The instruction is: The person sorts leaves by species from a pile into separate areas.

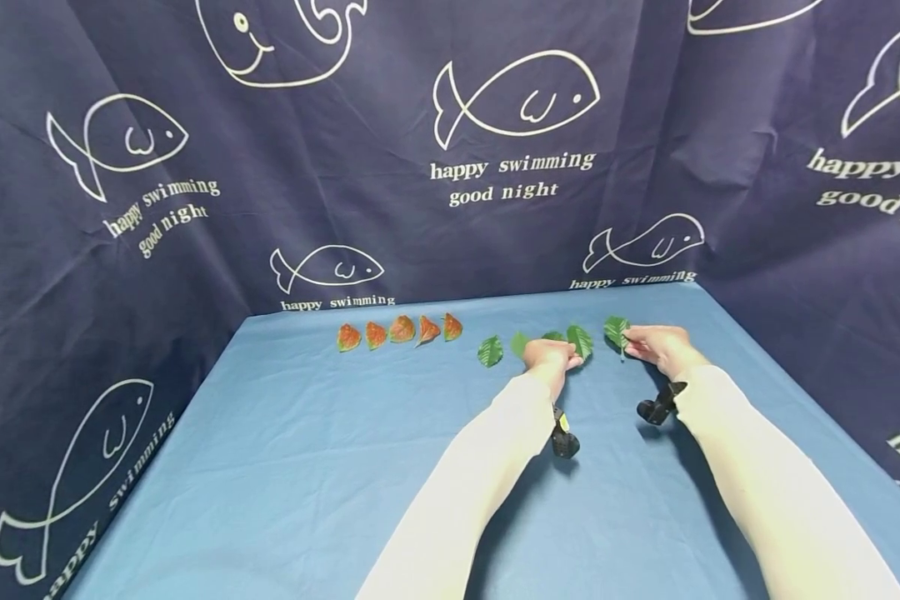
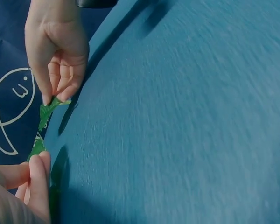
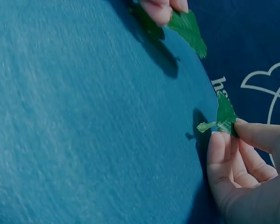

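Note:
My left hand point(image 1: 549, 358) pinches a green leaf point(image 1: 581, 343) between thumb and fingers, just above the cloth. To its right, my right hand point(image 1: 663, 346) pinches another green leaf point(image 1: 616, 331) by its lower edge near the stalk. In the right wrist view that leaf point(image 3: 226, 114) stands upright, its short pale stalk pointing sideways. Both held leaves are apart from each other. Three more green leaves lie left of and behind my left hand: one in full view point(image 1: 490, 351), one lighter point(image 1: 519, 342) and one partly hidden point(image 1: 552, 336).
Several reddish-orange leaves point(image 1: 402, 328) lie in a row at the back left of the blue tablecloth point(image 1: 307, 467). A dark blue curtain point(image 1: 390, 217) with white fish drawings stands behind and at both sides. Each wrist wears a black camera point(image 1: 565, 437).

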The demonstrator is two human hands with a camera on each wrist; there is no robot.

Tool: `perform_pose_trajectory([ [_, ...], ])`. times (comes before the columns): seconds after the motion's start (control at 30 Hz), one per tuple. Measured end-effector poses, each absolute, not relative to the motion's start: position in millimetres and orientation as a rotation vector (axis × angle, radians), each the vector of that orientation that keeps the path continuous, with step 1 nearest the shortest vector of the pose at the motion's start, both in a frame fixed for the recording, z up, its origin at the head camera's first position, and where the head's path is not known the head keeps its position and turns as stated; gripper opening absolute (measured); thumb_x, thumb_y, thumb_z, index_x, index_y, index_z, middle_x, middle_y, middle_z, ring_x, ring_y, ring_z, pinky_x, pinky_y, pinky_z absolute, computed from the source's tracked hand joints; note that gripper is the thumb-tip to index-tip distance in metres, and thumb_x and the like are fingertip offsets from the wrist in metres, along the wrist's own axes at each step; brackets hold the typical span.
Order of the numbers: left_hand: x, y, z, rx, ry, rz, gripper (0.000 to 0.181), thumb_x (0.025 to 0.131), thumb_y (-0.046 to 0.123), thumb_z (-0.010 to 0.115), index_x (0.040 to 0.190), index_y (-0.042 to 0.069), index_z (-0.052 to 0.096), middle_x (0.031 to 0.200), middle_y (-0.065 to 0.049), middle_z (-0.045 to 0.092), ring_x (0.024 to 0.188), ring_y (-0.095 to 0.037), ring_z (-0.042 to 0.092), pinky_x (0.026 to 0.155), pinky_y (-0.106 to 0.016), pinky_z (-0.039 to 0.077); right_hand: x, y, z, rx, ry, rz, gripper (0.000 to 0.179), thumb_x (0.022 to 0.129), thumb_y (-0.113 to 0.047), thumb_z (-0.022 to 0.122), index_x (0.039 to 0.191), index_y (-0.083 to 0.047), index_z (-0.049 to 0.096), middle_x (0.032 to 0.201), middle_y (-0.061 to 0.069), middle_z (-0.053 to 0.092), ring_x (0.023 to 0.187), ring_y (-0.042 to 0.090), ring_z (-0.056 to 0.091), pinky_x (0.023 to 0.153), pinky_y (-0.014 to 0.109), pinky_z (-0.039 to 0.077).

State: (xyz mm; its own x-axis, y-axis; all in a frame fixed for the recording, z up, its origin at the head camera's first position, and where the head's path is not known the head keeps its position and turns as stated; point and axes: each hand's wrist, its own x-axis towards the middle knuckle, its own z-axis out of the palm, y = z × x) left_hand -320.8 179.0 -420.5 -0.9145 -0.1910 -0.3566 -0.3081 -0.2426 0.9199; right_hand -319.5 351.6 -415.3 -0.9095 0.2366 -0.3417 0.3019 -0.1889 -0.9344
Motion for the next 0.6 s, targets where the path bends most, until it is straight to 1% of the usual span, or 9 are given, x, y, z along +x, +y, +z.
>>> perform_pose_trajectory([
  [0.1,-323,181,-423,-0.670,1.837,2.345,0.015,0.074,-0.018,0.068,0.085,-0.010,0.073,0.076,-0.022,0.072,0.074,-0.034,0.073,0.065,-0.035,0.061,-320,354,-418,0.646,1.957,-2.297,0.024,0.088,0.007,0.060,0.074,-0.011,0.063,0.062,-0.003,0.067,0.056,0.005,0.065,0.063,0.018,0.058],
  [0.17,-324,183,-424,-0.698,1.822,2.337,0.015,0.073,-0.018,0.070,0.085,-0.009,0.073,0.075,-0.022,0.072,0.073,-0.033,0.073,0.063,-0.035,0.061,-320,355,-420,0.640,1.965,-2.288,0.025,0.088,0.008,0.060,0.073,-0.011,0.063,0.062,-0.004,0.067,0.056,0.005,0.065,0.063,0.018,0.059],
  [0.4,-329,191,-429,-0.757,1.806,2.347,0.019,0.070,-0.019,0.072,0.085,-0.009,0.073,0.076,-0.020,0.072,0.069,-0.031,0.073,0.059,-0.034,0.061,-323,352,-422,0.617,2.059,-2.209,0.013,0.087,0.007,0.064,0.086,-0.007,0.063,0.063,-0.006,0.068,0.058,0.004,0.067,0.065,0.018,0.058],
  [0.6,-333,197,-429,-0.816,1.846,2.315,0.018,0.068,-0.019,0.071,0.081,-0.008,0.073,0.074,-0.018,0.072,0.065,-0.029,0.072,0.055,-0.038,0.060,-324,352,-422,0.637,2.099,-2.137,0.010,0.087,0.005,0.065,0.089,-0.004,0.062,0.063,-0.006,0.067,0.056,0.005,0.068,0.065,0.017,0.058],
])
